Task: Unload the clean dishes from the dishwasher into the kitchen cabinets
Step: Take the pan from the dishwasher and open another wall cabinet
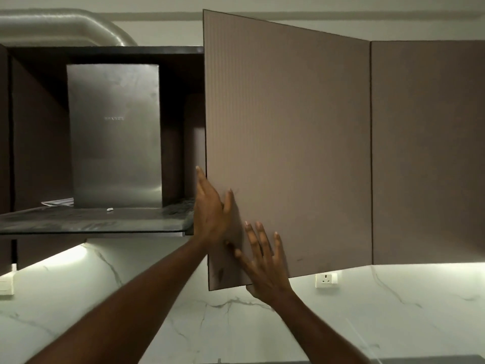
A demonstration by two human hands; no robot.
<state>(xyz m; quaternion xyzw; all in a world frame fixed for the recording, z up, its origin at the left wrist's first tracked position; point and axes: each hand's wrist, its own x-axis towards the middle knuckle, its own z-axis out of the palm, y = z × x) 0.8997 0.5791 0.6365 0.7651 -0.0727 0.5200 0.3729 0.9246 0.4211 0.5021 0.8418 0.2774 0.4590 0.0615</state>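
Observation:
A brown upper cabinet door [288, 143] stands ajar, swung out toward me on its right-hand hinge side. My left hand [211, 214] lies against the door's free left edge near the bottom, fingers straight, thumb on the door face. My right hand [265, 261] presses flat on the lower left part of the door face with fingers spread. Neither hand holds any dish. The cabinet's inside is hidden behind the door. No dishes or dishwasher show in this view.
Left of the door is a steel range-hood chimney [115, 135] in a dark recess, with a glass hood canopy [94, 219] below and a silver duct [65, 27] above. A closed cabinet door [427, 153] is at right. Marble backsplash [236, 319] carries a wall socket [326, 279].

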